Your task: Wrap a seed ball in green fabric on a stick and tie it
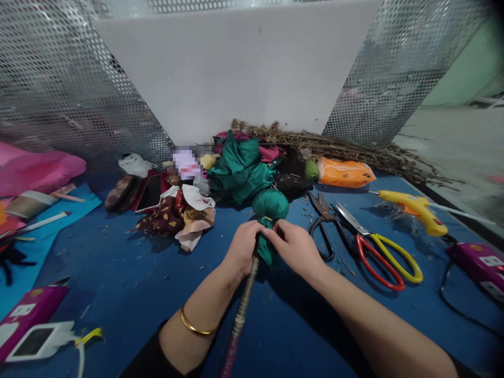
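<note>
A round bundle of shiny green cloth [271,203] tops a long stick [244,300] wound with cord, which slants down toward me. My left hand [244,242] is closed around the gathered cloth just below the ball, where the stick begins. From the other side, my right hand [293,244] pinches the same gathered neck with its thumb and fingertips. A thin yellowish band circles the neck right above my fingers. A loose tail of the green cloth hangs between the hands.
Scissors with black handles [323,215] and scissors with red and yellow handles [380,257] lie to the right, near a yellow glue gun [413,205]. Crumpled green cloth [240,170], patterned scraps [179,215] and dry twigs [334,143] line the back by a white panel [244,73].
</note>
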`<state>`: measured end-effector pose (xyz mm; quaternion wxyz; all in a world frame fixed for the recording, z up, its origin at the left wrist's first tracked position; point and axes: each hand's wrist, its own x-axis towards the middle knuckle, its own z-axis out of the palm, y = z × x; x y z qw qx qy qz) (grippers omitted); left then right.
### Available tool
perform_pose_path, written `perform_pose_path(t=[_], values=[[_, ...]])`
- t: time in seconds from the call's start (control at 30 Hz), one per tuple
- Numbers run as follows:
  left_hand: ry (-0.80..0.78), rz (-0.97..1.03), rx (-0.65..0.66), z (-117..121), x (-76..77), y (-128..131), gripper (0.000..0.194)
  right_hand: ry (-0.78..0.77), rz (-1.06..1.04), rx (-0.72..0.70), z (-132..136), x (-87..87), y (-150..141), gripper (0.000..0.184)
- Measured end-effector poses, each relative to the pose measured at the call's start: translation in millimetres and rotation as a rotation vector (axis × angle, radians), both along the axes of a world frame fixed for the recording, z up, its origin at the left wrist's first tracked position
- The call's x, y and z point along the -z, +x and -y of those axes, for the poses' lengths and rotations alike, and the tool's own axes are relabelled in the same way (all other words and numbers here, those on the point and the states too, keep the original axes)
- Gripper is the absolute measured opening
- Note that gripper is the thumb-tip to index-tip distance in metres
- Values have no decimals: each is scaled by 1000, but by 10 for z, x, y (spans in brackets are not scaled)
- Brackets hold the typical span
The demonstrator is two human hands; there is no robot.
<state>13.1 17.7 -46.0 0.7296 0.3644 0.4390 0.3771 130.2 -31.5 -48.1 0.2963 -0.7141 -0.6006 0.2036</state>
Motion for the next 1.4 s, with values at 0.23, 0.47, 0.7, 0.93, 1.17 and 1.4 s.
perform_pose_path(t=[0.23,0.47,0.7,0.93,1.17,1.4], values=[[-176,31,-18,1,25,20,19,3,-57,-65,-31,84,-9,35],[-161,-57,25,8,3,22,30,-6,251,-128,25,3,-60,27],[-166,-66,-6,-5,47,25,24,36,427,-231,64,-9,-85,27],[-133,-126,-5,-11,62,16,28,43,493,-356,79,0,-95,21],[-131,-93,-9,-17,86,9,24,72,431,-338,85,38,-130,23],[-163,47,27,-41,10,-14,24,68,346,-173,49,-7,-55,27]])
